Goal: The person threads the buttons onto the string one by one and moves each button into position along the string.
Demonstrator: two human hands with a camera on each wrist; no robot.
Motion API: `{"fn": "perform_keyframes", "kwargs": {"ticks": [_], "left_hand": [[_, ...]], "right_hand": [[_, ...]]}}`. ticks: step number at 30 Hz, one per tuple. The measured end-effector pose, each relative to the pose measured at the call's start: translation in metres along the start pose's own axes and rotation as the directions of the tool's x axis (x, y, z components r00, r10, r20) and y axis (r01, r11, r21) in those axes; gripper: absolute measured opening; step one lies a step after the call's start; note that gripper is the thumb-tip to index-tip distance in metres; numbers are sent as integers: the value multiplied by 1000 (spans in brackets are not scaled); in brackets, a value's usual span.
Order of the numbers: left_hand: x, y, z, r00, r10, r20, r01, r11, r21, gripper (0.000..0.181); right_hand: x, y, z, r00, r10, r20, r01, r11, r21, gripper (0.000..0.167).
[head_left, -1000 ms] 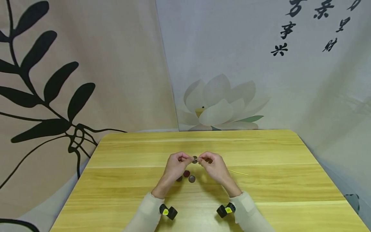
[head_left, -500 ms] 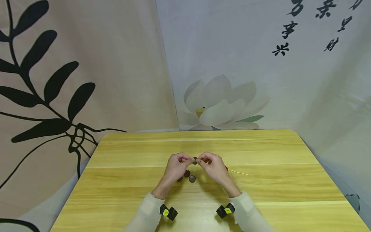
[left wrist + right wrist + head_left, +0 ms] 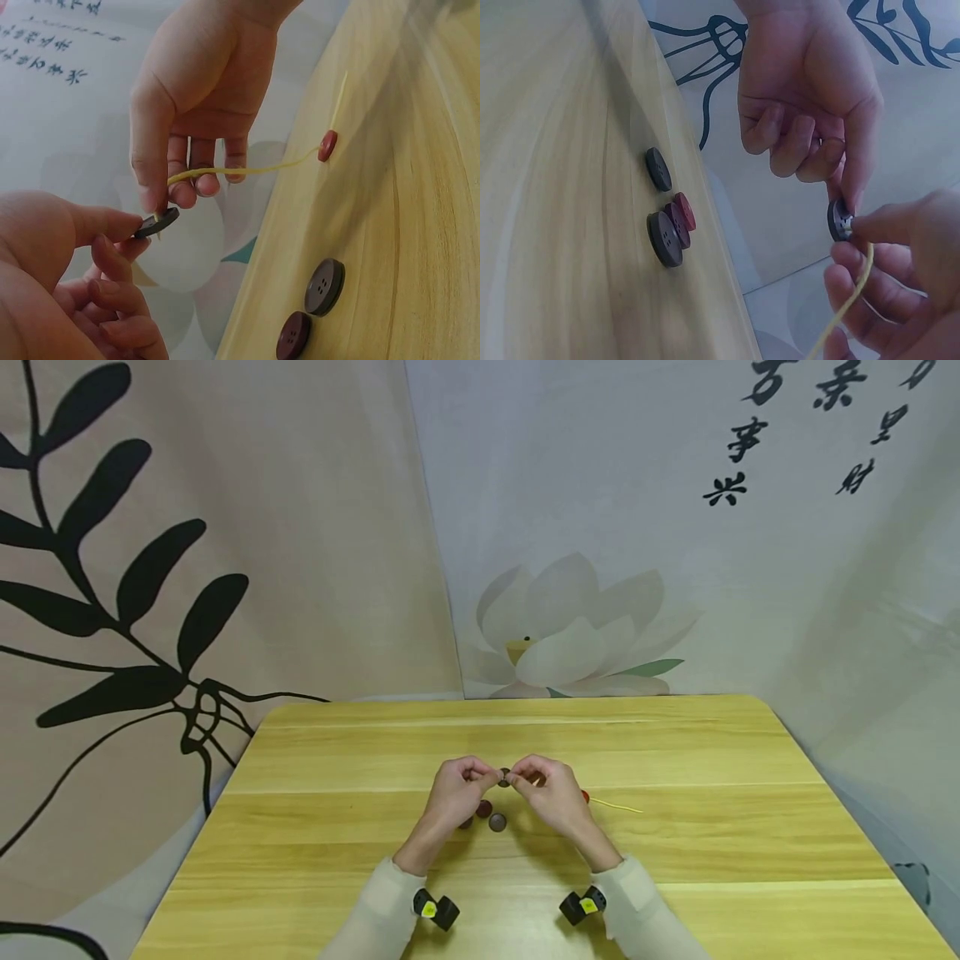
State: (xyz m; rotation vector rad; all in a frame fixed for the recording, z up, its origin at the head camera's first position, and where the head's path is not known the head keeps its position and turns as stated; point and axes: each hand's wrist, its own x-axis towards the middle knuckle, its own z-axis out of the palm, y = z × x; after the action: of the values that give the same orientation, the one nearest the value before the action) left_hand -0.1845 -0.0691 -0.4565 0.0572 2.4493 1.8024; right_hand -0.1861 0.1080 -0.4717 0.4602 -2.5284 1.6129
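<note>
My left hand (image 3: 459,792) pinches a dark four-hole button (image 3: 160,223) by its edge between thumb and finger. Opposite it, my right hand (image 3: 553,792) pinches a yellow cord (image 3: 247,171) close to the button's face. A short bit of the cord shows on the button's far side in the left wrist view, so it seems to pass through a hole. Further along the cord, a red button (image 3: 328,145) is strung and lies on the table. In the right wrist view, my right thumb and fingertips partly cover the held button (image 3: 840,220).
Loose buttons lie on the wooden table (image 3: 300,860) below my hands: a grey-brown one (image 3: 497,822), a dark red one (image 3: 484,808) and another dark one (image 3: 466,823) partly behind the left hand. The cord's free end trails right. A printed curtain (image 3: 337,568) hangs behind the table.
My right hand has shifted slightly left and closer to the button, and the red button now shows beside it. The left hand keeps its pinch; the loose buttons stay put.
</note>
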Motion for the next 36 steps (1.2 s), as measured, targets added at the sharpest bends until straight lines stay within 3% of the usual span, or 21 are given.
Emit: {"fn": "perform_keyframes", "kwargs": {"ticks": [10, 17, 26, 36], "left_hand": [[0, -2, -1, 1000, -9, -10, 9, 1000, 15, 13], [1, -2, -1, 1000, -19, -14, 20, 1000, 16, 13], [2, -3, 1, 1000, -21, -6, 21, 1000, -11, 13], [2, -1, 4, 1000, -27, 0, 27, 999, -21, 14]], "right_hand": [[0, 2, 1, 1000, 0, -9, 0, 1000, -4, 10], [-1, 2, 1, 1000, -2, -17, 2, 1000, -16, 3], [-1, 0, 0, 1000, -19, 18, 20, 999, -50, 29], [-2, -1, 2, 998, -34, 48, 39, 995, -96, 33]]}}
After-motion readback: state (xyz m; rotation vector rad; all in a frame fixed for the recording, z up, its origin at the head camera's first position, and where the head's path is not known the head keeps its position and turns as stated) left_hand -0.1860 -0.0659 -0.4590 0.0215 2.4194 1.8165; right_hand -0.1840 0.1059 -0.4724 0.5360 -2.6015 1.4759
